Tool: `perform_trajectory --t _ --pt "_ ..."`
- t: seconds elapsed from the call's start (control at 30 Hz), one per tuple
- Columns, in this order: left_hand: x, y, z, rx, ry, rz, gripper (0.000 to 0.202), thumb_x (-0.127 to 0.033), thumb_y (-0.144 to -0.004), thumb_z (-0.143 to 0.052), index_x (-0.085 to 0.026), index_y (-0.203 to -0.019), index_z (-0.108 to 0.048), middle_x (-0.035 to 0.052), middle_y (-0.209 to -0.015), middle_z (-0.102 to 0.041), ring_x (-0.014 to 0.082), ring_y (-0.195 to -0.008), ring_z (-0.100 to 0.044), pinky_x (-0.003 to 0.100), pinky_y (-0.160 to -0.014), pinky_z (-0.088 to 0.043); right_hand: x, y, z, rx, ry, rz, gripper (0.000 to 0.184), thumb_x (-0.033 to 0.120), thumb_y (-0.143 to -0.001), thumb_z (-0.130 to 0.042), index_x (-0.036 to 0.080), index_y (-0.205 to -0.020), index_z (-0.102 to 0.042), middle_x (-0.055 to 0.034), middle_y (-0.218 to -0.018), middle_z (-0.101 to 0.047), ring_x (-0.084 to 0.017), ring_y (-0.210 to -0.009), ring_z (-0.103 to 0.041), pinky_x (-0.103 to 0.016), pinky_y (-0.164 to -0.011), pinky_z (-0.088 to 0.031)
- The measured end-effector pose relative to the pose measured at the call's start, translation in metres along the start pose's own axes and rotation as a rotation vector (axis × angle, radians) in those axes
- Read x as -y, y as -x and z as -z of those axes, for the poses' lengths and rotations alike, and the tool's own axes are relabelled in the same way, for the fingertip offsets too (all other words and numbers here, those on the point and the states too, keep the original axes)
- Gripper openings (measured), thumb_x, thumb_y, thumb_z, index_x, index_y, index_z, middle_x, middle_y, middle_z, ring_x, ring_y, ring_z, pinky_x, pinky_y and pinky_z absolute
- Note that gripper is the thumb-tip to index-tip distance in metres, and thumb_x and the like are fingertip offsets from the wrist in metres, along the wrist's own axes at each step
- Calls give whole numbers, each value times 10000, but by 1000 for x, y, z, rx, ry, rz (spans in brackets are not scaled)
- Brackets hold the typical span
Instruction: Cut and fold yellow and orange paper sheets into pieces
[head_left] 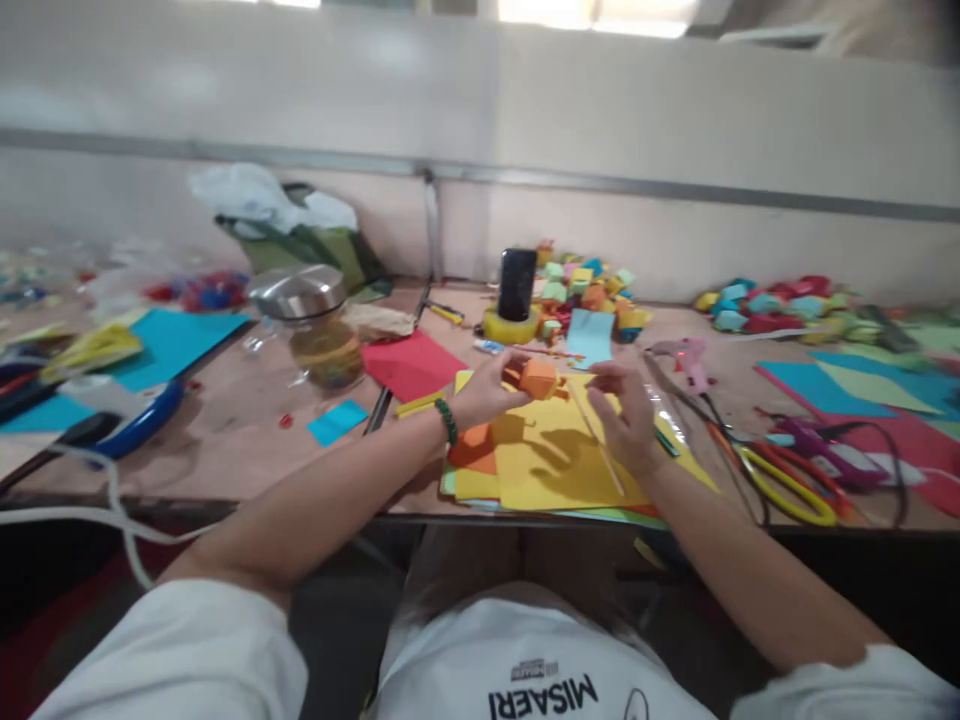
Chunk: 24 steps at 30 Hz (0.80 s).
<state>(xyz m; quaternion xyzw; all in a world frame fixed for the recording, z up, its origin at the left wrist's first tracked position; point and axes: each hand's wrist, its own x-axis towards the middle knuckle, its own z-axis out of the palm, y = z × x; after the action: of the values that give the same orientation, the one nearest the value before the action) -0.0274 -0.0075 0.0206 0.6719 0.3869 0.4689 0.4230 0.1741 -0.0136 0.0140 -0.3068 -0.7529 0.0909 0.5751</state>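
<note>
My left hand (pixel 491 392), with a green beaded bracelet at the wrist, is closed around a small folded orange paper piece (pixel 538 379). My right hand (pixel 628 415) is just to the right of it, fingers loosely bent and apart, with nothing visible between them. Beneath both hands lies a stack of yellow paper sheets (pixel 540 480), with orange and green sheets showing at its edges. A thin pale stick (pixel 600 445) slants across the yellow paper beside my right hand.
A phone (pixel 517 284) stands in a yellow tape roll (pixel 511 325), near a pile of folded paper pieces (pixel 592 290). On the right are a pink glue gun (pixel 694 365) and yellow-handled scissors (pixel 784 490). A lidded glass jar (pixel 322 345) and red paper (pixel 415 366) stand left.
</note>
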Motion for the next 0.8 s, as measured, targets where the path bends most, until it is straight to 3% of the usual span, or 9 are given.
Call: perform_trajectory --t 0.13,0.23,0.33,0.43,0.53,0.63,0.73,0.8 --pt "10 0 -11 49 7 -16 326 -255 -684 -739 -177 -953 -574 51 -955 -657 175 -829 -638 308 -760 -519 -9 7 -6 172 16 -36 390 473 -830 -628 240 -1124 -522 -77 -1049 -659 -233 -945 -649 -406 -810 -551" --pt "14 7 -13 85 -22 -41 378 -280 -698 -725 -191 -1028 -564 54 -977 -646 181 -848 -630 301 -735 -514 -16 13 -12 262 -7 -122 379 319 -805 -633 217 -1150 -515 -66 -1029 -666 -212 -939 -648 -386 -825 -542" --pt "20 9 -6 24 -40 -5 552 -305 -669 -756 -231 -1169 -535 52 -1044 -617 176 -881 -626 307 -769 -524 -16 13 -6 264 6 -165 447 209 -764 -627 216 -1196 -510 -51 -1005 -661 -186 -898 -645 -347 -798 -534" --pt "30 6 2 -95 -60 22 518 -388 -701 -719 -225 -1161 -543 61 -1058 -590 175 -877 -614 311 -744 -530 -19 -4 10 334 126 -112 439 189 -757 -640 228 -1185 -547 -55 -1026 -657 -187 -915 -630 -333 -812 -513" --pt "40 2 4 -113 -88 48 445 -418 -724 -670 -192 -1093 -568 68 -1023 -583 175 -858 -608 300 -693 -533 -38 -49 21 387 271 -78 346 235 -765 -662 214 -1103 -593 -44 -984 -670 -181 -875 -619 -315 -799 -497" --pt "45 0 2 -77 -123 51 369 -412 -724 -650 -180 -1005 -588 69 -996 -602 169 -813 -608 294 -652 -533 -71 -116 17 236 467 -163 309 238 -762 -653 191 -1063 -602 -44 -945 -671 -187 -873 -613 -313 -806 -489" --pt "49 0 2 -79 -150 42 331 -419 -708 -647 -182 -935 -600 60 -945 -619 162 -755 -609 292 -616 -533 -99 -183 10 153 527 -177 318 213 -797 -594 141 -1107 -580 -115 -1041 -660 -225 -955 -605 -359 -863 -476" --pt "53 -1 2 -100 -167 42 347 -427 -692 -648 -175 -927 -609 65 -923 -626 162 -732 -610 296 -601 -533 -108 -213 7 105 551 -174 360 204 -828 -546 94 -1171 -542 -180 -1161 -616 -246 -1034 -589 -381 -902 -463"
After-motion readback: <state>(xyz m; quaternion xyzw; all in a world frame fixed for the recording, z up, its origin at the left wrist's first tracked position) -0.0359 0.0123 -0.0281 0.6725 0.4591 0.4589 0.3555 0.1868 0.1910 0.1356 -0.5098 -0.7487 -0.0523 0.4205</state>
